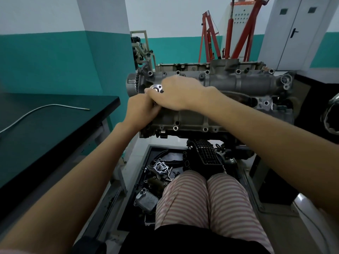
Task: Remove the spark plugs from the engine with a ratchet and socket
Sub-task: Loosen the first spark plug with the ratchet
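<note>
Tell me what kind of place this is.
Most likely a car repair workshop or training shop: a bare engine on a stand, a red hoist behind it, and loose engine parts on the floor tray.

Black bench left, bent metal rod on it; red hoist behind.

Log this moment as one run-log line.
stage: ratchet work | both hands on ratchet | site: engine left end | plug: hidden

Both your arms reach forward to the left end of the engine. Your right hand lies palm down, fingers curled over the ratchet head. Your left hand sits just beneath it, fingers tucked under and hidden.
</note>
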Motion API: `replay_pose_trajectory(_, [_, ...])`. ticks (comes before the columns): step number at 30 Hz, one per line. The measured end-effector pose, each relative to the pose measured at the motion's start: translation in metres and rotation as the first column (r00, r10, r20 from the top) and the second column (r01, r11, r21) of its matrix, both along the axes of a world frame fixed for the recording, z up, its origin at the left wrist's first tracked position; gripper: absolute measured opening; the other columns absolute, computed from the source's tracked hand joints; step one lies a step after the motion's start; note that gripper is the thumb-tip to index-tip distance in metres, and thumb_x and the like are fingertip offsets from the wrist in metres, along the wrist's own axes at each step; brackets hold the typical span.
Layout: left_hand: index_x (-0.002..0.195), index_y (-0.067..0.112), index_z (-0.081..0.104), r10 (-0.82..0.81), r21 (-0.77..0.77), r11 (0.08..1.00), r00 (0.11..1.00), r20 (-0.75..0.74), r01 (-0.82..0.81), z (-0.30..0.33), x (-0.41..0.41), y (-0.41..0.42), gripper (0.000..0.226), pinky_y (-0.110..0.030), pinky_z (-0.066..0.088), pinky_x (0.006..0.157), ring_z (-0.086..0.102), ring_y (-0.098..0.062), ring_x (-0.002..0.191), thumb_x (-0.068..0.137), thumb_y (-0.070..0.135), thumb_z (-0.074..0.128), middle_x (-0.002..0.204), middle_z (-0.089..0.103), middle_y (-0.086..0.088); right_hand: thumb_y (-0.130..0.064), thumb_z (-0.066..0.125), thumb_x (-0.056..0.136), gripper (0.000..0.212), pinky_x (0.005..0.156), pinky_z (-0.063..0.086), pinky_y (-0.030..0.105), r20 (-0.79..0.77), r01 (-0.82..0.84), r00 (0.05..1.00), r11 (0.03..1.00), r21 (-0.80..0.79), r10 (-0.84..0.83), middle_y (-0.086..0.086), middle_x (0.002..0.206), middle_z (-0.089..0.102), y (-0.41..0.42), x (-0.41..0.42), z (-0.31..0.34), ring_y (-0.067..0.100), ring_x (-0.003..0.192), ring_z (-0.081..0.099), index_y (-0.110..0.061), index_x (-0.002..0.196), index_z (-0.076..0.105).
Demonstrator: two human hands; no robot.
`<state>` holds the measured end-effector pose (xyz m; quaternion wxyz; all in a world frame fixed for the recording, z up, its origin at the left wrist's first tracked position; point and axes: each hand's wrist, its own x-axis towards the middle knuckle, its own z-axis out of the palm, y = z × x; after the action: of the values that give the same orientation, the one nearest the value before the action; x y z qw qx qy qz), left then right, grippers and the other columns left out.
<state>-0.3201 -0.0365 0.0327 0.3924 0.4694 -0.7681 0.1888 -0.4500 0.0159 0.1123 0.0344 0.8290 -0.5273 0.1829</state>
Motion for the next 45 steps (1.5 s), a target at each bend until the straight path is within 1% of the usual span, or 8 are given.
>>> replay_pose_trajectory(7, [0.049,0.016,0.035,0.067,0.136,0.988,0.997,0.026,-0.070,0.001,0.002,-0.001,0.035,-0.031,0.027,0.048,0.045,-0.026,0.055,0.081,0.011,0.049,0.049,0.042,-0.002,-0.059,0.027,0.093,0.059,0.043,0.030,0.022,0.839,-0.618,0.327,0.573,0.538,-0.436,0.002,0.051,0.032,0.017,0.020,-0.033,0.013,0.040,0.031,-0.009,0.065,0.040])
replay_pose_trajectory(11, [0.056,0.014,0.039,-0.057,-0.007,0.998,0.996,-0.066,0.057,0.003,-0.002,0.005,0.027,-0.019,0.012,0.046,0.035,-0.015,0.049,0.078,0.023,0.052,0.050,0.053,-0.013,-0.055,0.023,0.095,0.060,0.047,0.033,0.026,0.288,-0.011,0.957,0.987,0.162,-0.037,0.002,0.055,0.045,0.015,0.006,-0.009,0.014,0.048,0.045,-0.013,0.059,0.044])
replay_pose_trajectory(16, [0.059,0.006,0.046,-0.020,0.024,1.000,1.000,-0.021,0.021,0.001,0.002,0.001,0.029,-0.026,0.015,0.046,0.049,-0.031,0.050,0.083,0.022,0.048,0.054,0.056,-0.021,-0.059,0.024,0.093,0.059,0.049,0.031,0.025,0.123,0.048,0.991,0.999,0.006,-0.048,-0.003,0.056,0.042,0.009,0.001,-0.007,0.011,0.050,0.040,-0.015,0.057,0.041])
replay_pose_trajectory(21, [0.071,0.000,0.062,0.066,0.202,0.977,0.998,0.008,-0.066,0.003,0.004,0.000,0.021,-0.040,0.042,0.058,0.057,-0.031,0.065,0.083,0.010,0.049,0.063,0.059,-0.011,-0.050,0.028,0.096,0.049,0.043,0.030,0.024,0.876,-0.571,0.323,0.665,0.482,-0.357,0.002,0.054,0.033,0.025,0.027,-0.038,0.013,0.040,0.030,-0.011,0.068,0.039])
replay_pose_trajectory(29, [0.060,0.012,0.035,-0.023,0.061,0.998,0.997,-0.072,0.028,0.003,-0.002,0.004,0.024,-0.022,0.011,0.046,0.030,-0.016,0.047,0.080,0.024,0.043,0.050,0.035,0.005,-0.067,0.026,0.087,0.065,0.049,0.033,0.027,0.109,0.000,0.994,1.000,0.001,0.000,-0.002,0.052,0.044,0.003,-0.001,-0.014,0.012,0.048,0.045,-0.016,0.051,0.041])
replay_pose_trajectory(35, [0.060,0.006,0.053,0.026,0.126,0.992,1.000,-0.007,-0.025,0.003,0.002,0.002,0.028,-0.029,0.025,0.046,0.046,-0.026,0.057,0.086,0.015,0.046,0.052,0.044,0.000,-0.043,0.031,0.097,0.038,0.033,0.024,0.016,0.929,-0.601,0.210,0.709,0.369,-0.305,-0.004,0.047,0.028,0.023,0.030,-0.054,0.006,0.031,0.026,-0.013,0.075,0.038])
replay_pose_trajectory(40, [0.063,0.007,0.054,-0.026,0.080,0.996,0.994,-0.108,0.035,0.002,0.002,0.004,0.024,-0.032,0.035,0.053,0.052,-0.029,0.058,0.073,0.026,0.046,0.058,0.057,-0.011,-0.055,0.034,0.092,0.050,0.042,0.035,0.022,0.333,-0.098,0.943,0.974,0.203,0.025,-0.001,0.055,0.047,0.011,0.007,-0.022,0.010,0.047,0.046,-0.015,0.063,0.046])
replay_pose_trajectory(45, [0.055,0.009,0.042,-0.012,0.068,0.998,0.997,-0.081,0.018,0.001,-0.001,0.006,0.022,-0.024,0.014,0.045,0.041,-0.028,0.052,0.071,0.025,0.039,0.054,0.050,-0.016,-0.047,0.050,0.086,0.039,0.051,0.034,0.027,-0.010,0.045,0.999,0.999,-0.010,-0.045,-0.005,0.063,0.045,0.005,-0.005,-0.014,0.008,0.056,0.043,-0.020,0.061,0.039])
